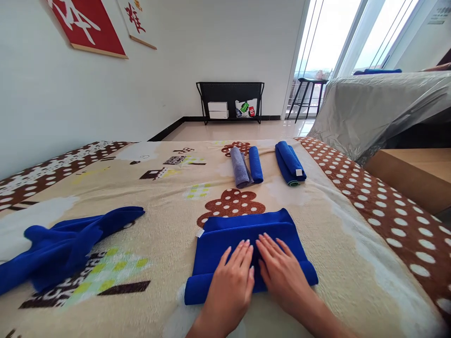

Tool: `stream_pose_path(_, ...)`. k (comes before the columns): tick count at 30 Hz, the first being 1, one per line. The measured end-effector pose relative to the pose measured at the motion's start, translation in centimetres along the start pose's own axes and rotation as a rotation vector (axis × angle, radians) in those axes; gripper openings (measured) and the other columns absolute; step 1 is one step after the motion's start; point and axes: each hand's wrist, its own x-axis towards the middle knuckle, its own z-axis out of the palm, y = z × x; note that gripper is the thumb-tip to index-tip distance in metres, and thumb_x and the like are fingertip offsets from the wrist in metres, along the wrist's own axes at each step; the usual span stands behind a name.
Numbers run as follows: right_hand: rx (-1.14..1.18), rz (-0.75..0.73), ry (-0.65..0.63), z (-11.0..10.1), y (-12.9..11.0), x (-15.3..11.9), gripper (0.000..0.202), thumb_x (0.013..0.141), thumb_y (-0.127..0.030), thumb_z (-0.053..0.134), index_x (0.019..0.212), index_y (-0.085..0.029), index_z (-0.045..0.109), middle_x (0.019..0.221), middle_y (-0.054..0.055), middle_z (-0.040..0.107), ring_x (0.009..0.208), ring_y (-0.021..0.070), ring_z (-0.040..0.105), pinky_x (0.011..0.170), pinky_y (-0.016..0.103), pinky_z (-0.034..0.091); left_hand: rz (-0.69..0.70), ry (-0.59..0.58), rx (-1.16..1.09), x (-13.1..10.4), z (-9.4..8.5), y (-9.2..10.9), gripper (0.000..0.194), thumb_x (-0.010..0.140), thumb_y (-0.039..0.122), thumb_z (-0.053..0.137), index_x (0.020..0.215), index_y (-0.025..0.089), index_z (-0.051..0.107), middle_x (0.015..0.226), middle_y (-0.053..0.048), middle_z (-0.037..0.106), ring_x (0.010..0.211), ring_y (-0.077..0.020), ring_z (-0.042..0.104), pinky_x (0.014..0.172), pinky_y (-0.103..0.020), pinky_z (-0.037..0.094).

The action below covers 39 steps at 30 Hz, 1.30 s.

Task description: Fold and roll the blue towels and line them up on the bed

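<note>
A blue towel (pixel 246 231) lies spread in front of me, its near edge rolled into a thick tube and its far edge creased, with a small white tag at the far left corner. My left hand (pixel 233 279) rests on the towel left of its middle, fingers stretched forward and palm down. Beside it, my right hand (pixel 278 267) lies flat on the towel too, fingers extended. Neither hand is gripping anything. A crumpled blue cloth (pixel 70 244) is on the bed to the left.
Beyond the towel lie a grey-purple roll (pixel 240 168), a narrow blue roll (pixel 255 164) and a thicker blue roll (pixel 290 163). A patterned blanket (pixel 169 244) covers the bed. At the right stand a cardboard box (pixel 408 178) and plastic-covered furniture (pixel 369 103).
</note>
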Motion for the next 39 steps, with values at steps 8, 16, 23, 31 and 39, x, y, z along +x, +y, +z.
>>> stream_pose_path(8,-0.027,0.261,-0.021,0.8,6.0,0.0,0.054,0.099,-0.034,0.032,0.146,-0.010,0.045,0.152,0.010,0.042,0.143,0.0247,0.037,0.116,0.049,0.031,-0.376,0.024,0.087,-2.5,1.0,-6.9,0.050,0.100,0.035,0.036,0.149,0.027,0.038,0.154,-0.005,0.042,0.139,-0.0275,0.044,0.110,-0.056,0.037)
stream_pose_path(16,-0.028,-0.120,0.092,-2.9,9.4,-6.5,0.046,0.098,-0.029,0.047,0.144,-0.026,0.045,0.145,0.002,0.053,0.133,0.0184,0.048,0.109,0.036,0.037,0.055,0.318,0.125,-8.7,-2.0,-6.7,0.043,0.090,0.023,0.052,0.133,0.020,0.056,0.134,-0.007,0.062,0.124,-0.0208,0.056,0.104,-0.033,0.043)
stream_pose_path(23,-0.037,-0.243,0.259,-1.1,7.6,-7.7,0.043,0.088,-0.012,0.054,0.129,-0.025,0.058,0.119,0.003,0.067,0.109,0.0207,0.060,0.101,0.039,0.034,0.038,0.337,0.132,-8.2,-0.4,-4.0,0.050,0.078,0.001,0.045,0.125,0.012,0.059,0.117,-0.010,0.068,0.111,-0.0230,0.060,0.102,-0.038,0.041)
stream_pose_path(31,0.172,-0.012,0.243,-2.6,5.1,-5.4,0.019,0.081,-0.008,0.046,0.082,-0.021,0.059,0.081,0.000,0.063,0.078,0.0168,0.057,0.088,0.040,0.036,-0.095,0.233,0.108,-5.9,-2.3,-4.1,0.033,0.074,-0.003,0.043,0.084,0.019,0.066,0.078,-0.003,0.066,0.074,-0.0220,0.062,0.075,-0.039,0.049)
stream_pose_path(39,0.003,0.012,0.348,-0.2,0.2,-4.6,0.034,0.087,-0.006,0.040,0.103,-0.020,0.067,0.109,0.008,0.070,0.102,0.0237,0.062,0.098,0.044,0.038,-0.075,0.196,0.217,-4.0,-1.8,-0.4,0.044,0.079,0.004,0.042,0.113,0.014,0.068,0.111,-0.011,0.072,0.103,-0.0253,0.066,0.093,-0.042,0.051)
